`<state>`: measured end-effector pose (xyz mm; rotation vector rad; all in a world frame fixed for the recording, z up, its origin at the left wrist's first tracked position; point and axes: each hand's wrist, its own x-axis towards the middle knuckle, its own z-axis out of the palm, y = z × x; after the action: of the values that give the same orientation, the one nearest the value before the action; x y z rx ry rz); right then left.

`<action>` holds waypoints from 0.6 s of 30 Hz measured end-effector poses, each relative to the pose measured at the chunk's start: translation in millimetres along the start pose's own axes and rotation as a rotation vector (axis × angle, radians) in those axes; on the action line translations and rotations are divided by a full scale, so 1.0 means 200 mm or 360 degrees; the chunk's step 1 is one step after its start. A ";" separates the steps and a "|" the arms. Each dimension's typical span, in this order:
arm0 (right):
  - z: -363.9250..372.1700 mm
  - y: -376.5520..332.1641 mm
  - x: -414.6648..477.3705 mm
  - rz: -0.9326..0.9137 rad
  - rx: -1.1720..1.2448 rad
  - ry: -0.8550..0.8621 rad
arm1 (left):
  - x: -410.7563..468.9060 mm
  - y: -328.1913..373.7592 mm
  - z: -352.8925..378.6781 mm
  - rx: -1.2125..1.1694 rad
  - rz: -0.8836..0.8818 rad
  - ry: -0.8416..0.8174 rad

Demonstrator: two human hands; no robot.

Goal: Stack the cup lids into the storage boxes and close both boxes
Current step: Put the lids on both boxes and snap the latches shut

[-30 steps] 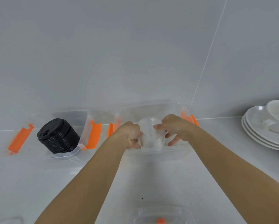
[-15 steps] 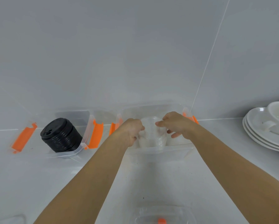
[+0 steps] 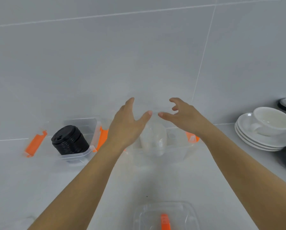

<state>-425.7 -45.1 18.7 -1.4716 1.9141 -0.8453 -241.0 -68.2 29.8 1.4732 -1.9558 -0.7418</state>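
Grey tiled wall behind a pale surface (image 3: 39, 180). Both grips are spread wide and holding nothing: left hand (image 3: 125, 125) and right hand (image 3: 183, 116), thumbs nearly meeting. Right below them, the clear lid stack (image 3: 153, 140) stands in the right-hand clear box (image 3: 177, 155). Off to the left, the black lid stack (image 3: 69, 141) sits in the other open box (image 3: 87, 125). A loose box cover (image 3: 165, 214) lies nearest, cup and saucers (image 3: 263, 130) far right.

Two open storage boxes (image 3: 82, 130) (image 3: 172, 153), two lid stacks (image 3: 69, 141) (image 3: 153, 138), perhaps three saucers (image 3: 261, 143), one cup (image 3: 271, 121).
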 end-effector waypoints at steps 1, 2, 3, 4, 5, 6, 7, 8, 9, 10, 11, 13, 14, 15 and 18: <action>-0.01 -0.01 -0.05 -0.0053 -0.0022 0.0057 | -0.04 0.01 -0.02 0.0044 0.0074 0.0034; -0.01 -0.02 -0.09 -0.0106 -0.0057 0.0112 | -0.09 0.01 -0.04 0.0077 0.0134 0.0056; -0.02 -0.04 -0.15 -0.0155 -0.0091 0.0168 | -0.14 0.01 -0.06 0.0111 0.0183 0.0075; -0.02 -0.04 -0.20 -0.0196 -0.0107 0.0221 | -0.18 0.00 -0.07 0.0144 0.0220 0.0096; -0.02 -0.05 -0.26 -0.0235 -0.0111 0.0281 | -0.23 0.00 -0.09 0.0159 0.0257 0.0122; -0.01 -0.06 -0.32 -0.0276 -0.0107 0.0338 | -0.29 0.00 -0.11 0.0159 0.0299 0.0155; -0.01 -0.06 -0.38 -0.0314 -0.0109 0.0386 | -0.34 -0.01 -0.12 0.0158 0.0343 0.0190; 0.01 -0.06 -0.44 -0.0352 -0.0128 0.0426 | -0.40 -0.02 -0.13 0.0168 0.0392 0.0223; 0.02 -0.06 -0.50 -0.0391 -0.0164 0.0455 | -0.46 -0.03 -0.14 0.0184 0.0439 0.0249; 0.04 -0.06 -0.56 -0.0432 -0.0204 0.0480 | -0.51 -0.04 -0.14 0.0199 0.0480 0.0267; 0.06 -0.06 -0.62 -0.0466 -0.0239 0.0502 | -0.56 -0.06 -0.15 0.0205 0.0510 0.0279; 0.11 -0.04 -0.73 -0.0502 -0.0281 0.0533 | -0.65 -0.10 -0.14 0.0198 0.0551 0.0274; 0.13 -0.03 -0.78 -0.0503 -0.0294 0.0537 | -0.70 -0.13 -0.14 0.0201 0.0567 0.0254; 0.16 -0.01 -0.83 -0.0501 -0.0308 0.0533 | -0.74 -0.15 -0.12 0.0213 0.0574 0.0221; 0.25 0.08 -0.97 -0.0423 -0.0365 0.0473 | -0.87 -0.26 -0.07 0.0260 0.0532 0.0083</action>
<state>-352.7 140.4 -13.0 -1.8556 2.1167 -1.0405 -158.4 85.9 -18.0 1.1949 -2.1900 -0.4010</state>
